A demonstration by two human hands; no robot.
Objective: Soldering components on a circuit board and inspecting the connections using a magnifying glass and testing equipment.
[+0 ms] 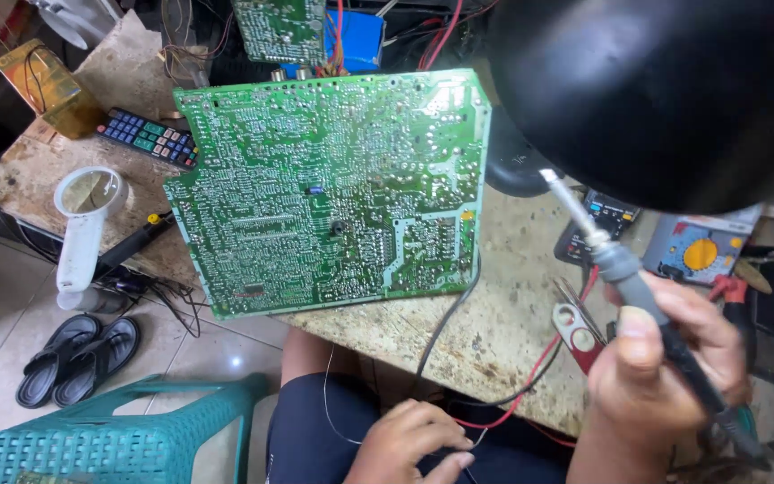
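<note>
Head | right hand [665,358] grip clamped on soldering iron [624,269] | left hand [409,441] grip pinching thin wire [329,408]

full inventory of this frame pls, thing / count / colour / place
circuit board: 1, green, solder side up, centre of workbench
second circuit board: 1, green, top edge, partly cut off
workbench: 1, worn beige top
lamp shade: 1, black, upper right
remote control: 1, dark with blue keys, left of the board
magnifier: 1, white, left bench edge
multimeter: 1, grey with orange dial, right
sandals: 1 pair, black, on floor at left
plastic stool: 1, teal, bottom left
wires: several, red and black, front bench edge
soldering iron: 1, grey and black, in right hand
left hand: on lap, pinching thin wire
right hand: gripping the iron
</note>
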